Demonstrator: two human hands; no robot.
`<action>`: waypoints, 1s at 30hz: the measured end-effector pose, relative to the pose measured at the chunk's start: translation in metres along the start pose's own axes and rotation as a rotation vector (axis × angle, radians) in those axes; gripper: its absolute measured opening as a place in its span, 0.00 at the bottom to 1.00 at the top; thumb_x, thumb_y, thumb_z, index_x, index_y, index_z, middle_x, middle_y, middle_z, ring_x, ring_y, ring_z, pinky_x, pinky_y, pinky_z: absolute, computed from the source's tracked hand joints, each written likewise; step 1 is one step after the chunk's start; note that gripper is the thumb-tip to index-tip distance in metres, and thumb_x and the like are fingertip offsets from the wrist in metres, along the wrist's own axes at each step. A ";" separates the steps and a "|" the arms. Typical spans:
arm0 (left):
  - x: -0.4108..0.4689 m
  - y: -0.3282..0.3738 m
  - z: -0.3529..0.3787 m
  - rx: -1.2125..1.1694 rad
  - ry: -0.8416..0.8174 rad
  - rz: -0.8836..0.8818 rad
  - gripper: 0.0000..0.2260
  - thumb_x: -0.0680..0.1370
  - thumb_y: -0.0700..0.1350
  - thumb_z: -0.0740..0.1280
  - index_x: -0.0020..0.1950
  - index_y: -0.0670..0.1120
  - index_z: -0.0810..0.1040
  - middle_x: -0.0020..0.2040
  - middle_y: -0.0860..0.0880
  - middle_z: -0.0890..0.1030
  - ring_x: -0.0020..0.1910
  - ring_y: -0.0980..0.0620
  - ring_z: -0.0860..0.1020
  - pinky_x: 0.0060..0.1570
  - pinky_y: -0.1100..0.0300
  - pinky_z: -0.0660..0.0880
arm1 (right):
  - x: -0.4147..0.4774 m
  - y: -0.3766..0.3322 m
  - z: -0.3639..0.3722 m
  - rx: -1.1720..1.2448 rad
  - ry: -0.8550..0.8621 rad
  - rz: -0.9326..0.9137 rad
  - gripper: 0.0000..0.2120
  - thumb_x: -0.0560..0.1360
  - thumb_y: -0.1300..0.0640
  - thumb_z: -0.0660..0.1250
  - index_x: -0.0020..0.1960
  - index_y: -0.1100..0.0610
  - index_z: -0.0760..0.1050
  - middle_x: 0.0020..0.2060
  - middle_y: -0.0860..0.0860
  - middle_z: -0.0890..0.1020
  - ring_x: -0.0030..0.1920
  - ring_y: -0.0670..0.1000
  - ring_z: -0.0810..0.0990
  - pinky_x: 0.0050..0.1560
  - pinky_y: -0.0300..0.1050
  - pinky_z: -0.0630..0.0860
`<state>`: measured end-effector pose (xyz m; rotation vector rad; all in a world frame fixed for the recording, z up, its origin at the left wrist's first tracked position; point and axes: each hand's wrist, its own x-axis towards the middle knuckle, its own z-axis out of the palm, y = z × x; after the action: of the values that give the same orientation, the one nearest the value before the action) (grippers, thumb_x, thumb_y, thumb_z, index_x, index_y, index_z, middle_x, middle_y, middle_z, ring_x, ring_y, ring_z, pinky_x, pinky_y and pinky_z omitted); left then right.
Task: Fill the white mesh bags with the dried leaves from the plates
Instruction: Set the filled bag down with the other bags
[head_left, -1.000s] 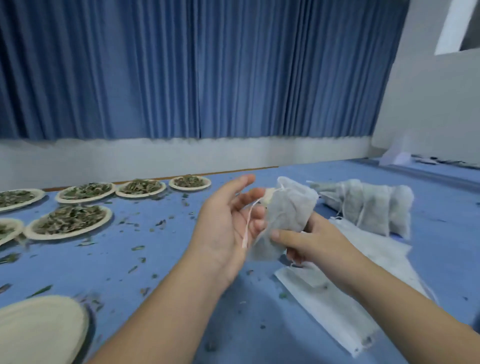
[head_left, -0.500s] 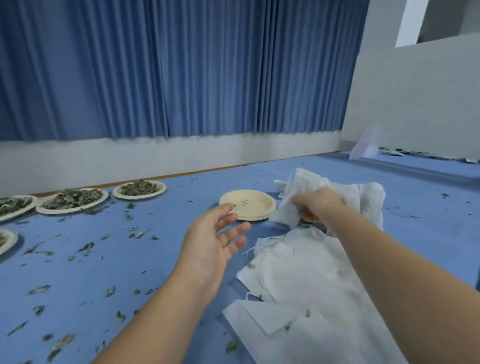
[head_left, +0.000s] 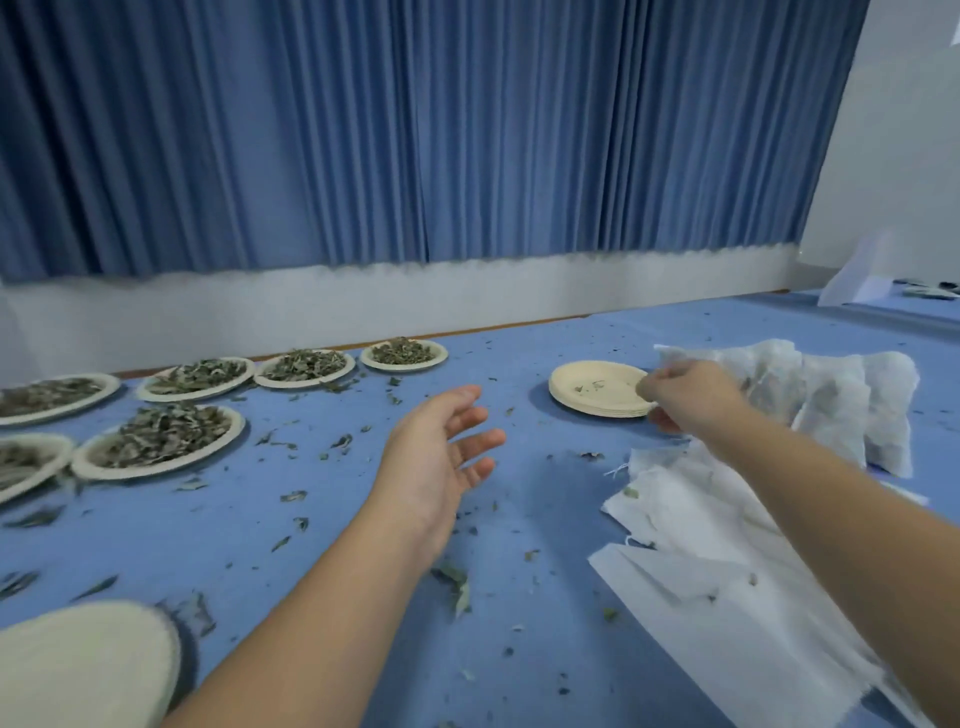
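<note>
While both hands hang over the blue table (head_left: 519, 597) with nothing held, the risks read left to right. Far left, 6 plates of dried leaves (head_left: 161, 434) sit crowded, rims near touching; a careless scoop from the nearest one would likely shed more crumbs onto a cloth already littered with loose leaf bits (head_left: 457, 587). A pale plate edge (head_left: 88, 660) at bottom left lies close under the left forearm and could be knocked.

Left hand (head_left: 441, 457): open, palm turned inward, fingers spread and slightly curled, empty, above bare cloth. The full plates lie well apart to its left.

Centre right, a stack of empty plates (head_left: 597, 389) sits just beside the right hand (head_left: 685, 397), whose fingers are loosely curled; it seems to hold nothing, though the fingertips are blurred. Just right of it stand the filled mesh bags (head_left: 831, 410), leaning together; a brush from the wrist could topple them. The flat empty mesh bags (head_left: 727, 561) lie under the right forearm, which could drag them askew.
</note>
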<state>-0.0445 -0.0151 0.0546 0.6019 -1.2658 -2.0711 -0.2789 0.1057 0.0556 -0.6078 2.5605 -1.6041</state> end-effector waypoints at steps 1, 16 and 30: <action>-0.006 0.007 -0.013 0.035 0.012 0.020 0.08 0.78 0.45 0.65 0.54 0.45 0.80 0.43 0.49 0.79 0.34 0.52 0.79 0.33 0.60 0.72 | -0.016 -0.011 0.013 0.069 -0.071 0.003 0.02 0.73 0.63 0.67 0.42 0.61 0.77 0.38 0.57 0.80 0.30 0.52 0.79 0.35 0.44 0.79; -0.134 0.086 -0.280 1.259 0.622 0.171 0.04 0.78 0.45 0.62 0.46 0.53 0.75 0.43 0.54 0.78 0.35 0.56 0.75 0.31 0.61 0.66 | -0.254 -0.130 0.204 -0.211 -0.962 -0.153 0.15 0.76 0.49 0.66 0.45 0.63 0.74 0.36 0.55 0.78 0.32 0.53 0.77 0.30 0.42 0.73; -0.100 0.083 -0.238 0.501 0.389 -0.009 0.10 0.77 0.35 0.68 0.58 0.41 0.74 0.40 0.39 0.80 0.26 0.50 0.75 0.23 0.61 0.73 | -0.204 -0.097 0.164 0.128 -0.843 0.062 0.09 0.75 0.64 0.65 0.53 0.66 0.77 0.37 0.59 0.76 0.28 0.51 0.73 0.27 0.40 0.73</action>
<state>0.2055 -0.1170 0.0313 1.1687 -1.5390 -1.5325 -0.0201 0.0019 0.0337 -0.9258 1.8194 -1.1245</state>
